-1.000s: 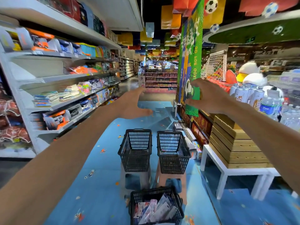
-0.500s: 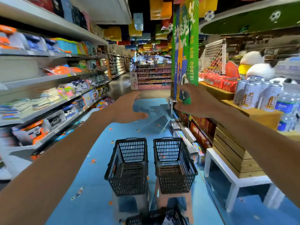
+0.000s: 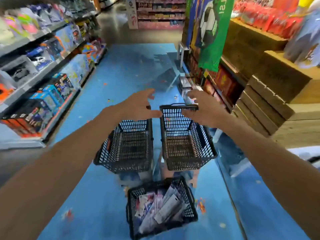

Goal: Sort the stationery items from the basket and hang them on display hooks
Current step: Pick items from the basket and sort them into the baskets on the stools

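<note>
- Three black baskets sit on the blue floor (image 3: 103,187): two bare ones side by side ahead, the left empty basket (image 3: 133,125) and the right empty basket (image 3: 174,118), and a full basket (image 3: 132,210) nearest the person's feet.
- Stationery packets (image 3: 161,205) lie jumbled in that near one, overlapping and tilted.
- Both hands are out in front with the fingers spread wide and nothing in them. The left hand (image 3: 138,106) is above the far end of the left empty basket and the right hand (image 3: 202,110) above the far rim of the right one. Whether either touches a rim I cannot tell.
- To my eye, sorting has not begun. The stock is below and behind the hands, so they should come back and down.
- Lift one packet at a time by its top edge, since the pile looks likely to slide.
- No display hooks show clearly from here; the shelves (image 3: 43,66) to the left are blurred.
</note>
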A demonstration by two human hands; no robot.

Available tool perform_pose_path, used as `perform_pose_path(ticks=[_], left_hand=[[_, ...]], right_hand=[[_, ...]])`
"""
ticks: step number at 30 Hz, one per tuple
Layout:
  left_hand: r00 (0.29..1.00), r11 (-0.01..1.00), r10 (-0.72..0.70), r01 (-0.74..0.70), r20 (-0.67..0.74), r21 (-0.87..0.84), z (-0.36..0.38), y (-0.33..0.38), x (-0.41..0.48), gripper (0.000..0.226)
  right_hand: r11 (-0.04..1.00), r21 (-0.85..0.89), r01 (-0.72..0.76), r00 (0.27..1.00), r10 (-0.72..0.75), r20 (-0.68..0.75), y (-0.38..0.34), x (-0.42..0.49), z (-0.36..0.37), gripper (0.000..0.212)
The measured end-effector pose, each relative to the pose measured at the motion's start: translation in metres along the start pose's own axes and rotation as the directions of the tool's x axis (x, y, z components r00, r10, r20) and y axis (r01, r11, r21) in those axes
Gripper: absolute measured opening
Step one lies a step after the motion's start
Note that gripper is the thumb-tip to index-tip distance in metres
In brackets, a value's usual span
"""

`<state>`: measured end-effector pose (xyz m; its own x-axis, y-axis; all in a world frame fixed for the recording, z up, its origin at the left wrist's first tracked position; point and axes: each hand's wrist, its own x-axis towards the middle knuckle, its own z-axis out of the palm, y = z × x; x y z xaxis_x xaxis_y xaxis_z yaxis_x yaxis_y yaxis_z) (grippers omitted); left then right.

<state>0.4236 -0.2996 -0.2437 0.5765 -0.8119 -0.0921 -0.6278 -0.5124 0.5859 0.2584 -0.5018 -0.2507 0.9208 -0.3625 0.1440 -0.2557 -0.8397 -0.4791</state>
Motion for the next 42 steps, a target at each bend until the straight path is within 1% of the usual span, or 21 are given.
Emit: perform_pose_path(ticks=[4, 5, 7, 9, 11, 12, 15, 16, 18, 20, 22, 23, 25, 28, 30, 34, 36, 38, 40, 41, 42], left_hand=[[0.977, 0.988, -0.129, 0.142, 0.171, -0.062, 0.087, -0.062, 0.028, 0.095], [0.966, 0.983, -0.154, 0.172, 0.21, -0.07, 0.11, -0.078, 0.031, 0.091], [0.929, 0.967, -0.198, 0.236, 0.312, -0.09, 0.16, -0.112, 0.035, 0.068], [0.859, 0.945, -0.228, 0.309, 0.459, -0.107, 0.214, -0.149, 0.035, 0.039], [0.791, 0.932, -0.249, 0.353, 0.558, -0.085, 0.274, -0.183, 0.028, 0.019], [0.758, 0.926, -0.263, 0.371, 0.598, -0.063, 0.304, -0.2, 0.023, 0.019], [0.649, 0.92, -0.303, 0.39, 0.698, 0.036, 0.403, -0.258, 0.01, 0.036], [0.625, 0.923, -0.314, 0.378, 0.715, 0.075, 0.437, -0.28, 0.006, 0.039], [0.607, 0.92, -0.342, 0.37, 0.718, 0.126, 0.5, -0.323, 0.0, 0.041], [0.605, 0.918, -0.357, 0.366, 0.711, 0.149, 0.556, -0.364, -0.004, 0.04], [0.604, 0.921, -0.363, 0.348, 0.709, 0.176, 0.604, -0.402, -0.003, 0.044], [0.608, 0.923, -0.364, 0.335, 0.705, 0.187, 0.625, -0.42, 0.0, 0.047], [0.606, 0.917, -0.38, 0.345, 0.699, 0.2, 0.662, -0.455, 0.012, 0.032], [0.581, 0.894, -0.44, 0.356, 0.685, 0.273, 0.702, -0.498, 0.031, 0.026], [0.574, 0.887, -0.459, 0.337, 0.678, 0.316, 0.718, -0.515, 0.039, 0.023], [0.561, 0.88, -0.447, 0.414, 0.697, 0.232, 0.735, -0.533, 0.054, 0.026], [0.594, 0.891, -0.419, 0.416, 0.686, 0.184, 0.73, -0.536, 0.058, 0.029], [0.665, 0.908, -0.368, 0.407, 0.65, 0.099, 0.722, -0.537, 0.057, 0.034], [0.76, 0.926, -0.306, 0.378, 0.573, -0.007, 0.712, -0.533, 0.056, 0.037], [0.792, 0.923, -0.28, 0.377, 0.543, -0.073, 0.708, -0.529, 0.055, 0.039], [0.808, 0.91, -0.259, 0.388, 0.53, -0.148, 0.706, -0.525, 0.054, 0.039]], right_hand=[[0.995, 0.052, -0.082, 0.975, 0.07, 0.21, 0.056, 0.005, 0.1, 0.068], [0.994, 0.064, -0.094, 0.965, 0.075, 0.25, 0.069, 0.002, 0.128, 0.066], [0.992, 0.089, -0.09, 0.951, 0.059, 0.304, 0.093, -0.007, 0.185, 0.055], [0.992, 0.1, -0.072, 0.927, 0.03, 0.374, 0.114, -0.024, 0.245, 0.032], [0.994, 0.088, -0.069, 0.884, 0.02, 0.468, 0.136, -0.047, 0.306, 0.015], [0.992, 0.091, -0.085, 0.858, 0.027, 0.513, 0.147, -0.06, 0.336, 0.014], [0.987, 0.079, -0.137, 0.776, 0.058, 0.628, 0.186, -0.099, 0.429, 0.02], [0.99, 0.044, -0.136, 0.753, 0.074, 0.654, 0.2, -0.11, 0.46, 0.02], [0.991, -0.004, -0.136, 0.716, 0.101, 0.691, 0.23, -0.128, 0.524, 0.02], [0.989, -0.047, -0.14, 0.685, 0.131, 0.716, 0.26, -0.14, 0.585, 0.024], [0.986, -0.081, -0.144, 0.673, 0.158, 0.722, 0.285, -0.145, 0.641, 0.04], [0.986, -0.085, -0.143, 0.683, 0.16, 0.713, 0.297, -0.144, 0.666, 0.047], [0.989, -0.073, -0.129, 0.717, 0.144, 0.682, 0.317, -0.137, 0.713, 0.057], [0.996, -0.064, -0.056, 0.72, 0.085, 0.689, 0.338, -0.118, 0.77, 0.068], [0.997, -0.071, 0.045, 0.714, 0.017, 0.699, 0.346, -0.105, 0.796, 0.064], [0.972, -0.104, 0.212, 0.73, -0.087, 0.678, 0.355, -0.088, 0.815, 0.046], [0.961, -0.084, 0.264, 0.698, -0.13, 0.704, 0.356, -0.082, 0.813, 0.032], [0.958, -0.038, 0.284, 0.663, -0.168, 0.729, 0.354, -0.078, 0.803, 0.022], [0.964, 0.047, 0.262, 0.693, -0.222, 0.686, 0.352, -0.077, 0.788, 0.015], [0.966, 0.141, 0.215, 0.723, -0.254, 0.643, 0.351, -0.077, 0.781, 0.013], [0.956, 0.266, 0.124, 0.759, -0.264, 0.595, 0.349, -0.078, 0.774, 0.012]])
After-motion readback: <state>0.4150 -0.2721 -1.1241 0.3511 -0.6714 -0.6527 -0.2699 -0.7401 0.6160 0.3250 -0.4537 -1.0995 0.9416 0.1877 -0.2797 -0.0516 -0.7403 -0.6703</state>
